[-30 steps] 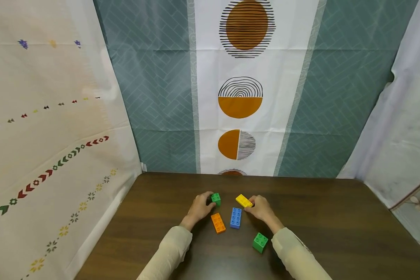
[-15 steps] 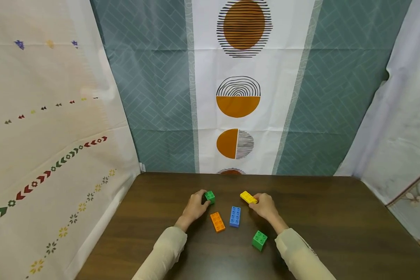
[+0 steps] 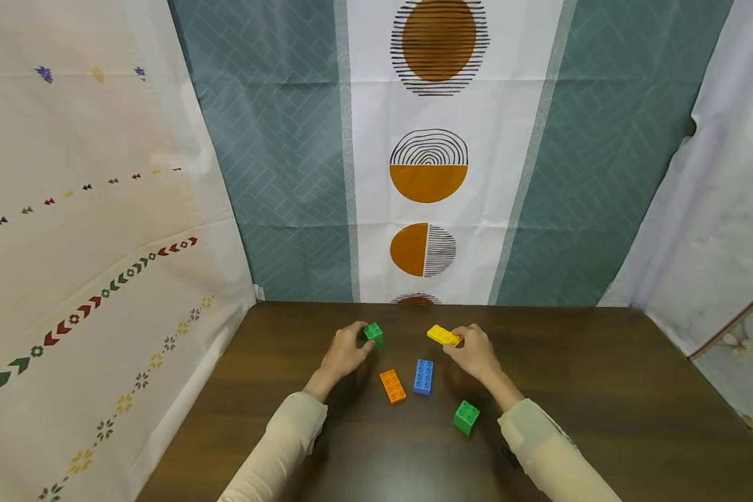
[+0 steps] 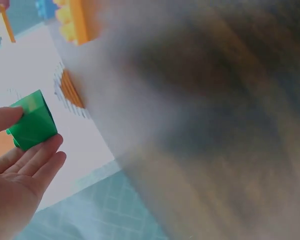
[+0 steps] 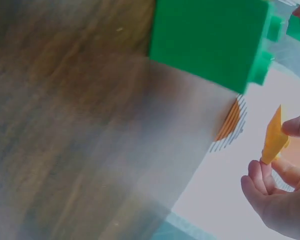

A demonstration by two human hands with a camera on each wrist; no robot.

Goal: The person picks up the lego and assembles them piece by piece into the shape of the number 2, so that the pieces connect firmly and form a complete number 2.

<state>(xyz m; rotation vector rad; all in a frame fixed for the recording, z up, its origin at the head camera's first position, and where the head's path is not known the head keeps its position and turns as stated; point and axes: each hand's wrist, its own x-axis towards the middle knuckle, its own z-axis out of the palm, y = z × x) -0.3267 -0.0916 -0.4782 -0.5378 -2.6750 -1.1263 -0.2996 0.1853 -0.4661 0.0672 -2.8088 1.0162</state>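
Observation:
My left hand point(image 3: 344, 351) pinches a small green toy building brick point(image 3: 373, 333) between thumb and fingers. In the left wrist view, that green brick point(image 4: 34, 122) shows its smooth underside edge turned toward the table, apparently raised off it. A flat yellow building brick point(image 3: 442, 335) is gripped at its right end by my right hand point(image 3: 475, 352). The right wrist view has the yellow brick point(image 5: 275, 136) tilted between thumb and fingertips. Between and nearer than the hands lie an orange brick point(image 3: 392, 386) and a blue brick point(image 3: 423, 377), studs up, apart from each other.
Another green brick point(image 3: 466, 417) stands on the dark wooden table point(image 3: 590, 411), left of the right forearm. A patterned cloth point(image 3: 301, 174) hangs behind the table's far edge. White cloths point(image 3: 132, 335) flank both sides.
Both hands have moved slightly apart and a little upward, carrying the green and yellow bricks. The orange, blue and other green bricks stay put; the head view has shifted slightly.

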